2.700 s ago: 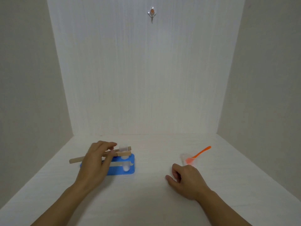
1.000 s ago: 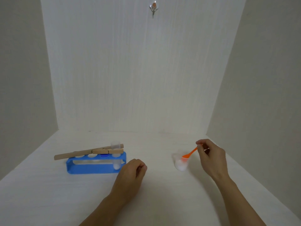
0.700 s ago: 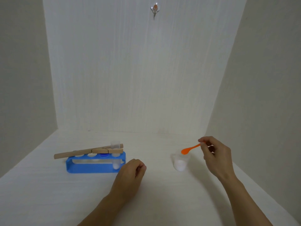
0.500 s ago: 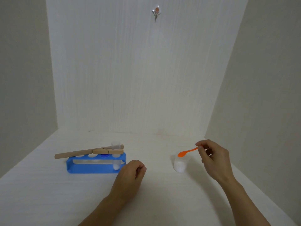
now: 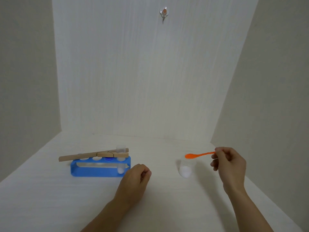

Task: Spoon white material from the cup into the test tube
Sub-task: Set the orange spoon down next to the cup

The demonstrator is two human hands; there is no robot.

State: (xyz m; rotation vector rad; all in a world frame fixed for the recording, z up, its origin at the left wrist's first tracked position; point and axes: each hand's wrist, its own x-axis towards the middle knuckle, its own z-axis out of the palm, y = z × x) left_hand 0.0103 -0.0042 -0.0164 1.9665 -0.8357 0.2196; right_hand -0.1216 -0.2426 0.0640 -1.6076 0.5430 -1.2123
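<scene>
A clear plastic cup (image 5: pixel 186 168) with white material at its bottom stands right of centre. My right hand (image 5: pixel 229 166) pinches the handle of an orange spoon (image 5: pixel 199 155), whose bowl hovers level just above the cup's rim. A clear test tube (image 5: pixel 120 160) with a little white material in it stands upright in the right end hole of a blue rack (image 5: pixel 100 168). A wooden clamp (image 5: pixel 93 155) grips the tube's top and lies across the rack. My left hand (image 5: pixel 136 181) rests as a loose fist on the table, just right of the rack.
White walls close in the table on the left, back and right. A small hook (image 5: pixel 164 14) hangs high on the back wall. A blue cap (image 5: pixel 109 159) sits in one rack hole.
My right hand lifted the spoon out of the cup; its bowl now hovers over the rim, shifted slightly left. My left hand, earlier at the clamp, has stayed resting beside the rack.
</scene>
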